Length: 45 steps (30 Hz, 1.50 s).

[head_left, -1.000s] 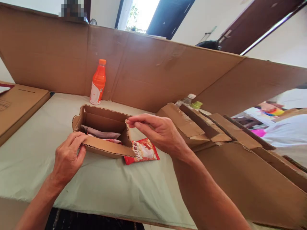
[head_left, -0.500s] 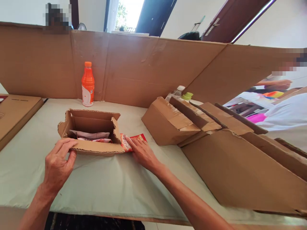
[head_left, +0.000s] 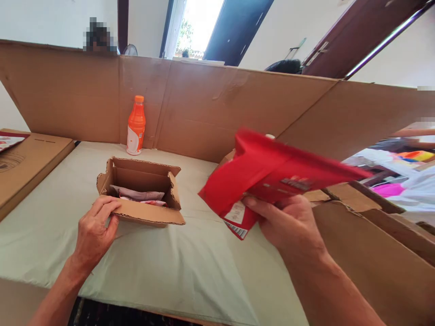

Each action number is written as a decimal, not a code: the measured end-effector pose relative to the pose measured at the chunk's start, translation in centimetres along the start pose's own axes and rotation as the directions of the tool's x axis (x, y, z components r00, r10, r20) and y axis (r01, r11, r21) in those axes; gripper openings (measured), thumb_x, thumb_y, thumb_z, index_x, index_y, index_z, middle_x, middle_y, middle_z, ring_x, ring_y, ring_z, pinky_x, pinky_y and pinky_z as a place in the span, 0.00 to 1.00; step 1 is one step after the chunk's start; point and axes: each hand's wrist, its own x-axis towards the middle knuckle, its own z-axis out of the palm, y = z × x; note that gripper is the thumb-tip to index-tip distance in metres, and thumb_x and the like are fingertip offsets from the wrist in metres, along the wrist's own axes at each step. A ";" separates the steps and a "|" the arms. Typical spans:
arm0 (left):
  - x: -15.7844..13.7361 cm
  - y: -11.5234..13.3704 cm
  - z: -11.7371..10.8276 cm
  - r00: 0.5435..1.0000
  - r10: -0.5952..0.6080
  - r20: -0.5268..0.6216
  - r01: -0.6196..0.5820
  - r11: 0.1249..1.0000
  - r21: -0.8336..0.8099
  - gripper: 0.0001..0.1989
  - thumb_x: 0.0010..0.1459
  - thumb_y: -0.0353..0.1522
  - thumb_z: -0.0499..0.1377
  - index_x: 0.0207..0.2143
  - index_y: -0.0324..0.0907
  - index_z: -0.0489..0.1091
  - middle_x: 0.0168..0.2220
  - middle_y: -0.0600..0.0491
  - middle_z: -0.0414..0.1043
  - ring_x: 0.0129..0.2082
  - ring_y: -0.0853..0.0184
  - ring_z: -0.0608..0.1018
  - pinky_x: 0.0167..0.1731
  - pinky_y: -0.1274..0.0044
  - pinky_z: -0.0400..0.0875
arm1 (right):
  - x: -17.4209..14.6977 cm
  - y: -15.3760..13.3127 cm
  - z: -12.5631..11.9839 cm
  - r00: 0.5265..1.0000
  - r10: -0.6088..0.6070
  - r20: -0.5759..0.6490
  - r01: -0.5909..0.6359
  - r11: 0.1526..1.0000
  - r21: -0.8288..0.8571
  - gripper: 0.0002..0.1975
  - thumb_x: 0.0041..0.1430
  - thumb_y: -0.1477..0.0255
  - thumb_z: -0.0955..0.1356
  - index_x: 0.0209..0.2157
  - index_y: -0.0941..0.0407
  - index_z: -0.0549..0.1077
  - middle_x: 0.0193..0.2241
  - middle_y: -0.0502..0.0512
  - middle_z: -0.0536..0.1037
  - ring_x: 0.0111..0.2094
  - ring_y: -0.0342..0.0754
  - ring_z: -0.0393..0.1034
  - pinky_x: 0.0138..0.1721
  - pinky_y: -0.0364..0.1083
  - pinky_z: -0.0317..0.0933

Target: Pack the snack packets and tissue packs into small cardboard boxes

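Red packet [head_left: 267,174], upper edge blurred

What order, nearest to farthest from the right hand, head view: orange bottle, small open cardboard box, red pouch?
1. Red pouch: held in the right hand.
2. Small open cardboard box: left of that hand.
3. Orange bottle: upright, behind the box.

Single head cam: looks fwd/dn, close over tabletop [head_left: 152,262], twd cardbd wall [head_left: 204,113].

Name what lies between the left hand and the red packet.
In the head view, the open carton, gripped by the left hand, then pale green cloth.
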 end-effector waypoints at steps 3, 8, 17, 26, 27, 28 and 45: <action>-0.3 0.1 0.0 1.000 -0.009 0.004 0.009 1.000 -0.011 0.14 0.62 0.22 0.54 0.46 0.44 0.71 0.45 0.51 0.77 0.44 0.65 0.82 0.43 0.75 0.78 | 2.0 -3.4 4.1 0.990 -0.101 0.101 0.096 0.994 0.052 0.09 0.51 0.62 0.76 0.33 0.49 0.79 0.33 0.51 0.83 0.35 0.54 0.78 0.38 0.54 0.75; -0.8 0.3 -0.3 1.000 -0.009 0.015 0.009 1.000 0.000 0.13 0.62 0.22 0.53 0.45 0.43 0.71 0.44 0.49 0.78 0.42 0.65 0.82 0.42 0.74 0.79 | 5.1 -5.8 11.9 0.881 -0.296 0.368 0.327 0.945 -0.026 0.12 0.52 0.66 0.72 0.39 0.54 0.79 0.33 0.51 0.81 0.33 0.49 0.74 0.35 0.47 0.70; -0.8 -0.3 0.2 1.000 0.002 0.004 -0.002 1.000 -0.022 0.13 0.62 0.22 0.53 0.45 0.42 0.72 0.44 0.48 0.79 0.42 0.63 0.83 0.42 0.74 0.79 | 7.9 -4.8 18.1 0.622 0.055 0.781 0.483 0.758 -0.439 0.19 0.46 0.78 0.63 0.41 0.57 0.76 0.30 0.48 0.77 0.30 0.44 0.65 0.31 0.41 0.54; -0.9 -0.4 0.2 1.000 0.007 0.012 -0.007 0.999 -0.042 0.13 0.61 0.21 0.54 0.45 0.42 0.72 0.44 0.49 0.79 0.41 0.64 0.83 0.42 0.74 0.79 | 6.1 -3.7 17.3 0.724 0.073 0.686 0.449 0.705 -0.549 0.17 0.46 0.76 0.62 0.38 0.55 0.76 0.26 0.48 0.76 0.27 0.45 0.61 0.30 0.43 0.52; -0.9 -0.4 0.2 1.000 0.006 0.012 -0.006 0.999 -0.042 0.14 0.61 0.21 0.54 0.45 0.42 0.72 0.44 0.49 0.79 0.41 0.64 0.83 0.42 0.74 0.78 | 5.7 -3.6 17.1 0.751 0.040 0.660 0.439 0.716 -0.543 0.17 0.47 0.76 0.62 0.39 0.55 0.76 0.26 0.48 0.76 0.27 0.45 0.61 0.30 0.43 0.52; -0.9 -0.4 0.2 1.000 0.005 0.011 -0.004 0.999 -0.043 0.14 0.61 0.21 0.54 0.45 0.42 0.71 0.44 0.49 0.79 0.41 0.64 0.83 0.42 0.74 0.78 | 5.4 -3.3 16.9 0.772 0.010 0.635 0.427 0.732 -0.531 0.18 0.48 0.75 0.63 0.41 0.55 0.77 0.26 0.48 0.76 0.27 0.45 0.62 0.31 0.43 0.54; -0.5 0.3 0.1 0.998 -0.032 0.056 0.034 0.999 -0.029 0.18 0.57 0.20 0.53 0.47 0.43 0.70 0.44 0.51 0.79 0.43 0.64 0.82 0.42 0.74 0.78 | 5.8 -4.7 18.4 0.571 0.410 0.712 0.676 0.257 -0.690 0.17 0.59 0.79 0.62 0.46 0.58 0.77 0.39 0.62 0.84 0.41 0.56 0.78 0.33 0.46 0.57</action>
